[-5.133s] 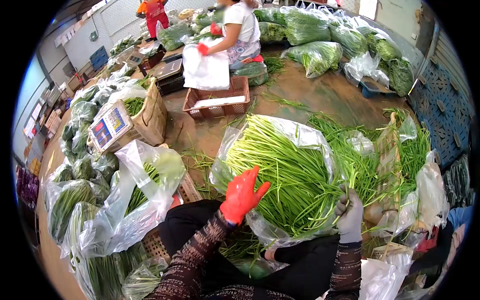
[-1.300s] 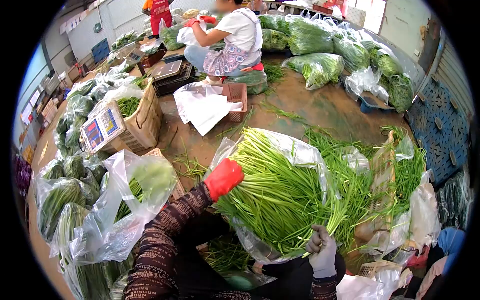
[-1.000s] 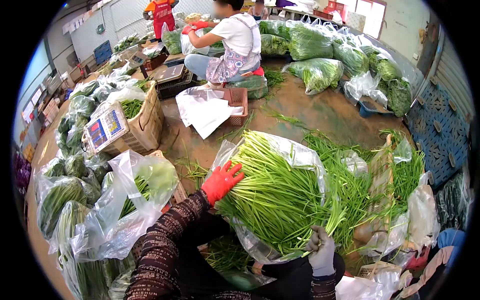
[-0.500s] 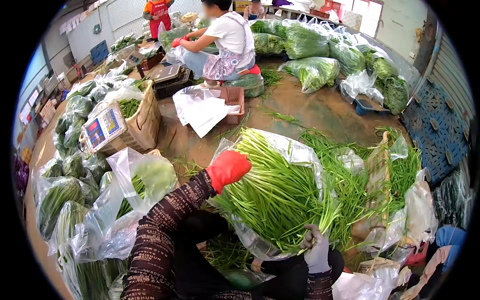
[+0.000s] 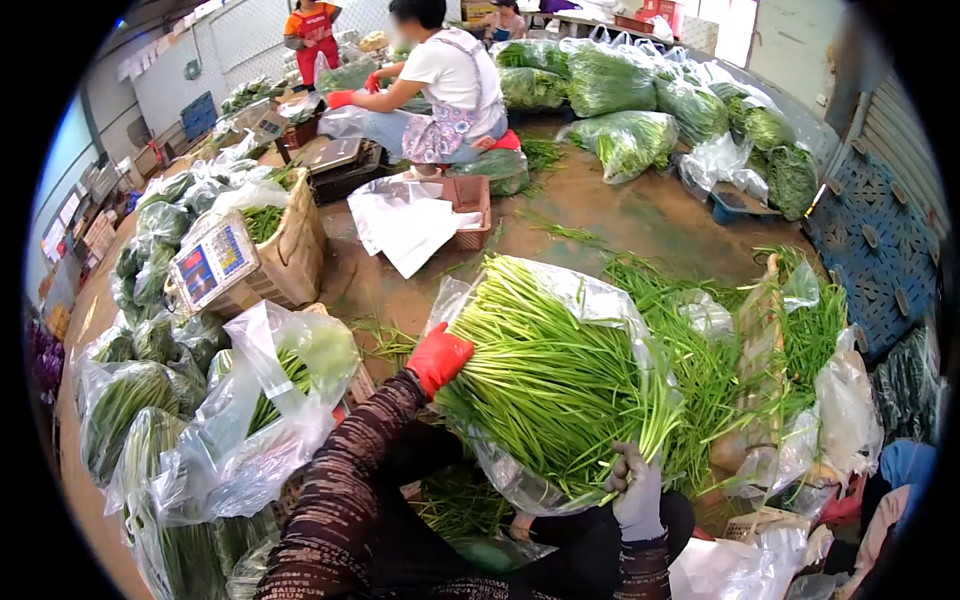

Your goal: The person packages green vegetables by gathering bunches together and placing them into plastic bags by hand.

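A big heap of long green stalks [image 5: 545, 380] lies on an opened clear plastic bag [image 5: 515, 482] in front of me. My left hand [image 5: 440, 358], in a red glove, is closed at the left edge of the heap, against the pale stalk ends; what its fingers pinch is hidden. My right hand [image 5: 636, 492], in a grey glove, is closed around the lower ends of a small bunch of stalks [image 5: 655, 415] at the heap's right side. The bunch points upward from the fingers.
Bagged greens [image 5: 130, 400] and a cream crate [image 5: 290, 250] stand left. Ahead are a brown crate [image 5: 475, 205] with white sheets [image 5: 405, 225] and a seated co-worker [image 5: 450, 90]. Loose greens surround a wicker basket [image 5: 762, 350] at right. Full bags [image 5: 625, 145] line the back.
Over the last second my left hand closed from spread fingers, lifted over the heap's edge, then drew back left. My right hand stays by the small bunch. The co-worker's hands have lowered.
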`<action>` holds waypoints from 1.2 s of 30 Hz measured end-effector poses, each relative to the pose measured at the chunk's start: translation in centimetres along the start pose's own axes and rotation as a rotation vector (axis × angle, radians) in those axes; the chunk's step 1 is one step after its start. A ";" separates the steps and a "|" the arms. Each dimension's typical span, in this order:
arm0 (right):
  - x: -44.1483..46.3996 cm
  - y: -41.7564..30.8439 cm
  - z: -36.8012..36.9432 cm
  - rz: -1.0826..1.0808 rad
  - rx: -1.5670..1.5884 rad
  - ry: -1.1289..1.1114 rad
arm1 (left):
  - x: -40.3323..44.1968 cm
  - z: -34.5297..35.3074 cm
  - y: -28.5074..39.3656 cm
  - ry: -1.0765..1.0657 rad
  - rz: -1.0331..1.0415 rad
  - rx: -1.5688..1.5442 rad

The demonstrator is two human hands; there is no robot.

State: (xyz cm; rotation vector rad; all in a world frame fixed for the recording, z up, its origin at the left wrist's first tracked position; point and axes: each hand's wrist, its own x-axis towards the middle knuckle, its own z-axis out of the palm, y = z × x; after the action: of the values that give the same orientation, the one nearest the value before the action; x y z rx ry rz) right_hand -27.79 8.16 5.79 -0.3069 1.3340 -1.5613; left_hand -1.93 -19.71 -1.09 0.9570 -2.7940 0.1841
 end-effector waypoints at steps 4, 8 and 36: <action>-0.5 0.6 -0.5 0.001 -0.019 0.047 | 0.6 -3.5 0.3 0.111 0.150 -0.141; -1.5 1.7 2.6 -0.113 0.039 -0.010 | 0.2 -6.3 2.2 0.321 0.207 -0.289; 2.5 12.6 12.0 0.658 0.615 -0.314 | -1.7 -1.0 7.8 0.110 -0.046 -0.041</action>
State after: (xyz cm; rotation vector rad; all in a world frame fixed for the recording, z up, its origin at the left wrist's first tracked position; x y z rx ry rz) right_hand -13.68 0.78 -1.63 0.2483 0.5700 -1.2097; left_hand -5.31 -12.41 -0.90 0.9704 -2.6631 0.1664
